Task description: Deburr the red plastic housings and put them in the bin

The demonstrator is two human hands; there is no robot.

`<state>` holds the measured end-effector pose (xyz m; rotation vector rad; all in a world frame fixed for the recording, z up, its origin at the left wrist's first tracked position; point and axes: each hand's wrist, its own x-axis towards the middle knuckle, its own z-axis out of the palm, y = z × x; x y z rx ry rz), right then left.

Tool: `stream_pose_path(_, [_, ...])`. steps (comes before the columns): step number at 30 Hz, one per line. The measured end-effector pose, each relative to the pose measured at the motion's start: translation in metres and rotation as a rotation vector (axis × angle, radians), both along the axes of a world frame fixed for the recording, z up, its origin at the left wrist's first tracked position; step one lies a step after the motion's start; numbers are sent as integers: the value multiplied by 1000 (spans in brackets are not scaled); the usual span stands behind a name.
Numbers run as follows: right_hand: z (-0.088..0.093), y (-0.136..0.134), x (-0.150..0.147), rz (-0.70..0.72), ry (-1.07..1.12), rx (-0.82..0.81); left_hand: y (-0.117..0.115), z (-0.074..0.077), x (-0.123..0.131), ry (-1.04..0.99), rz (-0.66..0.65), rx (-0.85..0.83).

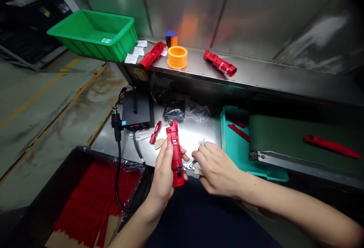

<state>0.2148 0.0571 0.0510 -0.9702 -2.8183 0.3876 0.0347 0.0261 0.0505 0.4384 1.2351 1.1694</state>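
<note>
Nice steady setup: the left hand (162,174) is wrapped firmly round a red plastic housing (176,153), held upright above the steel counter (193,136), low in the center of the frame. The right hand (217,168) is curled closed on small metal snips (189,167), their tips at the housing's lower end. Holding them short like that gives good control.

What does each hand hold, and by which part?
Left hand: a red plastic housing, around its middle. Right hand: small pliers, by the handles.
</note>
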Motion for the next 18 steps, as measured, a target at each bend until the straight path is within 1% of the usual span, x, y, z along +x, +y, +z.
stream_pose_path(3, [2,4,4,43,-118,115,2,4,8,-1,0,23])
stream_pose_path(5, [2,4,8,48,-139,153,2,4,11,-7,4,39])
stream_pose_path(8, [3,4,12,51,-149,194,3,3,14,-17,-9,12])
stream_pose_path(12, [4,4,11,77,-180,254,3,4,16,5,-6,13])
stream_pose_path(18, [5,6,6,128,-285,246,1,8,17,75,15,-6])
